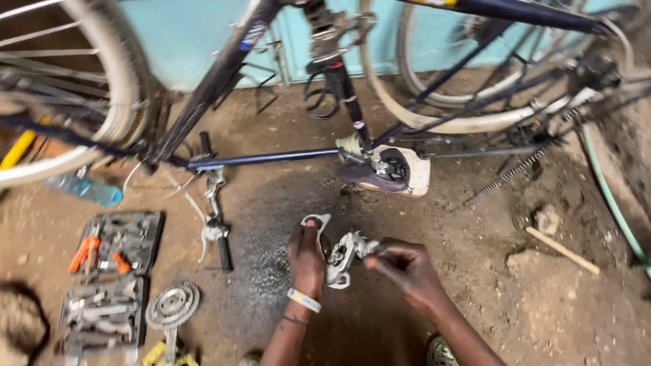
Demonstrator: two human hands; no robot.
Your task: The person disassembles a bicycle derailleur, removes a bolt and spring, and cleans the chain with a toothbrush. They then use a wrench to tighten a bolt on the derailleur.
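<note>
Bare forearms — yellowish wristband [303, 299], perhaps rubber.

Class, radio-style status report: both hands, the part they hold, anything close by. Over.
Left hand and right hand both gripping silver derailleur. Held above dirt floor, below upturned bicycle. Open tool case and chainring lie left, apart.

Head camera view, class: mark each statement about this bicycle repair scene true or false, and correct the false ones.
1. Both hands hold a silver metal derailleur part. True.
2. The left hand wears a pale wristband. True.
3. The open grey tool case lies to the person's right. False: it lies to their left.
4. The toothed silver chainring hangs on the bicycle. False: it lies on the dirt floor.
5. The right hand is empty. False: its fingers pinch the part.
</note>
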